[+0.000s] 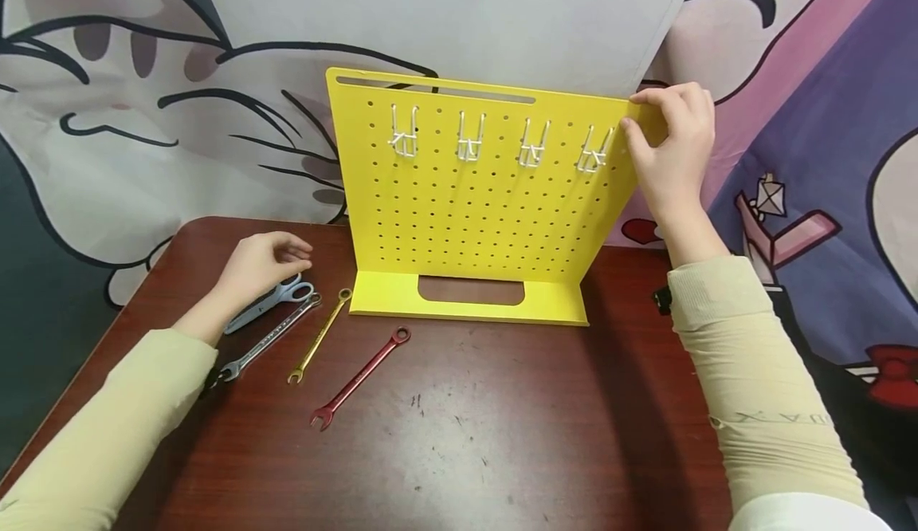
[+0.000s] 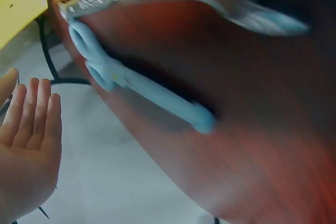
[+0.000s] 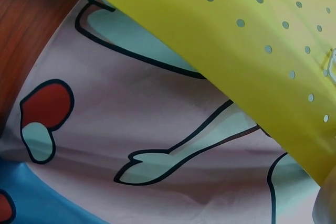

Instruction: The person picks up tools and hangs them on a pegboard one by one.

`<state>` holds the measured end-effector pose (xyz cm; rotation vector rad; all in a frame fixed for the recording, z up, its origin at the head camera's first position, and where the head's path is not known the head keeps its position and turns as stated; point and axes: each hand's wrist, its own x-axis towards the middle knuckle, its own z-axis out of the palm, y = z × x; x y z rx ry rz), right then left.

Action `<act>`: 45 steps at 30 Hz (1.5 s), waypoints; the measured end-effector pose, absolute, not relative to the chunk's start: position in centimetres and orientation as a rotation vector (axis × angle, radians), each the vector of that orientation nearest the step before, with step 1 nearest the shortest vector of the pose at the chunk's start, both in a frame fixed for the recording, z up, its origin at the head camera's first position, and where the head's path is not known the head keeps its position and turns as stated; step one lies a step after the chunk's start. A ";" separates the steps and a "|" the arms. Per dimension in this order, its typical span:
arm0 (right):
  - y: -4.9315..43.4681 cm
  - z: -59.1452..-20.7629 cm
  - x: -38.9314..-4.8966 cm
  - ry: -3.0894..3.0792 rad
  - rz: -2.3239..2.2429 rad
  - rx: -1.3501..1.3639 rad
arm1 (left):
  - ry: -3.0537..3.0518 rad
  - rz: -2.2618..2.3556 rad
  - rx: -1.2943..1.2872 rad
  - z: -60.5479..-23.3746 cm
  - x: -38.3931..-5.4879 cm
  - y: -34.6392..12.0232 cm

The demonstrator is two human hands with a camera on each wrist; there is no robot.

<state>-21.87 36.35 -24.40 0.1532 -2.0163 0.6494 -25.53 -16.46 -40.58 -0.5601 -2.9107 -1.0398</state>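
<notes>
Three wrenches (image 1: pixel 319 336): lower left
Left hand (image 1: pixel 258 265): fingers relaxed, near scissors (image 1: pixel 267 302), left of centre
Right hand (image 1: pixel 676 144): pinches board (image 1: pixel 466 196) at upper right

From my remote seat I saw a reddish-brown table (image 1: pixel 545 467) filling the lower head view, its rounded far corner at nine o'clock; dark scuffs (image 1: pixel 416 403) and a glossy patch of light (image 1: pixel 437 451) marked its top near six; beyond it hung a printed cloth (image 1: pixel 143 188), pale with black cartoon lines at ten, pink at two, purple between two and three; a plain white panel (image 1: pixel 445 21) took up twelve; a red heart-like print (image 1: pixel 638 231) showed at three, a red bow print (image 1: pixel 892 383) between three and four; my right wrist camera caught a red-and-pale print (image 3: pixel 47 103) at nine and blue fabric (image 3: pixel 42 198) toward eight.
</notes>
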 end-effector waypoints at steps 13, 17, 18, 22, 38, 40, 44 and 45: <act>36.8 -24.1 -21.6 -2.099 0.535 0.201 | -2.947 -0.964 -0.538 -42.4 -23.3 -21.5; 36.8 -24.0 -21.6 -2.099 0.530 0.206 | -2.964 -0.929 -0.541 -43.2 -22.9 -22.4; 36.8 -24.0 -21.7 -2.094 0.539 0.199 | -2.976 -0.924 -0.537 -43.4 -22.8 -22.7; 36.6 -24.0 -22.0 -2.077 0.578 0.160 | -3.020 -0.898 -0.534 -44.2 -22.6 -23.4; 36.4 -24.4 -22.2 -2.060 0.613 0.124 | -3.076 -0.850 -0.494 -44.8 -22.3 -23.2; 36.4 -24.4 -22.2 -2.060 0.616 0.124 | -3.088 -0.856 -0.479 -44.7 -22.3 -23.2; 36.4 -24.4 -22.3 -2.058 0.623 0.128 | -3.114 -0.873 -0.447 -44.5 -22.3 -23.2; 36.4 -24.4 -22.3 -2.058 0.624 0.130 | -3.120 -0.879 -0.440 -44.5 -22.3 -23.3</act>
